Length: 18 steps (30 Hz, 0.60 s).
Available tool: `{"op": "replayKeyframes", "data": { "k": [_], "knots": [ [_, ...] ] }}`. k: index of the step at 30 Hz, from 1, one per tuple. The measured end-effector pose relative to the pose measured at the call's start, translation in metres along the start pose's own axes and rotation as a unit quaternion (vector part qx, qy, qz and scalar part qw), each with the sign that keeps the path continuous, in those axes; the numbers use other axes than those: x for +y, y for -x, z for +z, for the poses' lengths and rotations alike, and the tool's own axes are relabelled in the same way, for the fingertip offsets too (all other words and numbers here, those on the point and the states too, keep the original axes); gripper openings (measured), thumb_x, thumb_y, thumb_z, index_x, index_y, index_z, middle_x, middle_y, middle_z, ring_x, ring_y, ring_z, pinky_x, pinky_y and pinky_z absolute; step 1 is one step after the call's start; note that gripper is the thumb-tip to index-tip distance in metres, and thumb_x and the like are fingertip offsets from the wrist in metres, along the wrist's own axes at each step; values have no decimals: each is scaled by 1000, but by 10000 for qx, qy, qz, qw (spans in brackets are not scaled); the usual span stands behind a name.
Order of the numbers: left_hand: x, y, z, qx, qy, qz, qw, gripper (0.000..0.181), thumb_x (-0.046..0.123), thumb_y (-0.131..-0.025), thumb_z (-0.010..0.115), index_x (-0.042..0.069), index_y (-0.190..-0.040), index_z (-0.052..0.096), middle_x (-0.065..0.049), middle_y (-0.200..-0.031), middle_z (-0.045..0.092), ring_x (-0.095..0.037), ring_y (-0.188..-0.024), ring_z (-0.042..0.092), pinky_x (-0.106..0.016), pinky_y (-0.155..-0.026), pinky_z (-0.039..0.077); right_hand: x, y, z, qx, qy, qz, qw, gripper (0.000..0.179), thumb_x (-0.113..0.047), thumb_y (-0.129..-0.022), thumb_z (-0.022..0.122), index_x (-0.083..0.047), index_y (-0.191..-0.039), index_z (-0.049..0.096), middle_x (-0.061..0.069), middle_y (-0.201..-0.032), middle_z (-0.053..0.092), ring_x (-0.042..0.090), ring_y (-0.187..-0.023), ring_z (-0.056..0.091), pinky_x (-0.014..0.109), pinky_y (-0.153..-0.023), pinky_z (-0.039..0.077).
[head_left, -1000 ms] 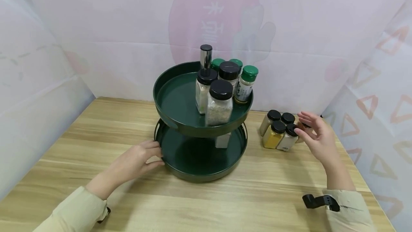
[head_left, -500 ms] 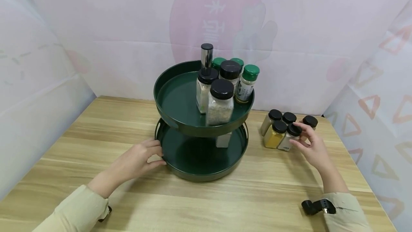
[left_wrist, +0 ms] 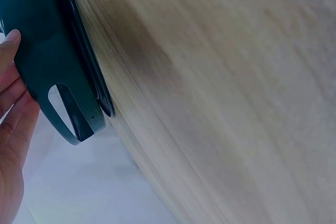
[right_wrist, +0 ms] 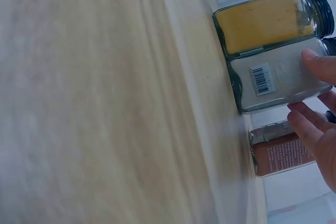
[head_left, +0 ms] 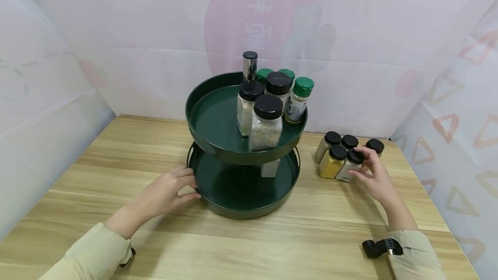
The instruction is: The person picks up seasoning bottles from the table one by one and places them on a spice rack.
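My left hand [head_left: 165,193] holds the rim of the lower tier of a dark green two-tier turntable rack [head_left: 245,213]. In the left wrist view, the thumb lies against the outer wall and the fingers reach over the edge. At the right, my right hand [head_left: 375,180] grips a square spice jar of off-white powder [right_wrist: 278,74] near its black lid, thumb on one side and fingers on the other. This jar stands on the table, touching a jar of yellow powder [right_wrist: 265,22]. Beyond the fingers is a jar of red-brown powder [right_wrist: 283,153].
Two more black-lidded jars stand behind, one a tan jar [head_left: 324,148]. The upper tier bears several bottles, among them a clear jar of pale grains [head_left: 266,133] and a green-capped shaker [head_left: 297,103]. A pale container [head_left: 269,169] sits on the lower tier. A printed cloth [head_left: 155,77] encloses the table.
My right hand has come left and down from above the jars and taken hold of the off-white powder jar. The left hand has stayed at the rack's lower rim.
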State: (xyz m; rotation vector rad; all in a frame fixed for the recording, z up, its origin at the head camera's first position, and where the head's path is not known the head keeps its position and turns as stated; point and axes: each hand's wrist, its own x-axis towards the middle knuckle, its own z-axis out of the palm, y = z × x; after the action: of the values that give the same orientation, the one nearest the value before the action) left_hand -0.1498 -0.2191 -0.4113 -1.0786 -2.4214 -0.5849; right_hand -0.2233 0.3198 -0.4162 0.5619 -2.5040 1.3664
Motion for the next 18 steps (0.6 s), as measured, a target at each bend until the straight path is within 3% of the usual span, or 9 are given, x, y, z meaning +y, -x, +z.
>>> {"op": "replayKeyframes", "data": {
  "k": [3, 9, 18],
  "knots": [
    [0, 0, 0, -9, -22, -22, 10000, 24, 16, -71, 88, 14, -79, 66, 11, -84, 56, -3, -79, 51, -13, -67, 47, 3, 0, 1, 75, -53, -91, 9999, 65, 22, -81, 66, 6, -137, 37, 22, -144, 30, -9, -94, 53, 3, -76, 49],
    [0, 0, 0, -26, -24, -79, 10000, 24, 16, -71, 88, 15, -79, 65, 10, -83, 56, -3, -78, 51, -15, -66, 48, 7, -2, 1, 151, -113, -227, 9996, 65, 24, -79, 65, 8, -135, 37, -11, -136, 37, -8, -92, 54, 5, -75, 52],
    [0, 0, 0, -52, -17, -132, 9999, 23, 17, -72, 87, 15, -79, 66, 11, -84, 57, -3, -80, 51, -18, -66, 50, 6, -2, 5, 275, -141, -214, 9993, 65, 23, -79, 67, 8, -135, 37, -12, -134, 37, -7, -100, 50, 5, -76, 51]
  ]
}}
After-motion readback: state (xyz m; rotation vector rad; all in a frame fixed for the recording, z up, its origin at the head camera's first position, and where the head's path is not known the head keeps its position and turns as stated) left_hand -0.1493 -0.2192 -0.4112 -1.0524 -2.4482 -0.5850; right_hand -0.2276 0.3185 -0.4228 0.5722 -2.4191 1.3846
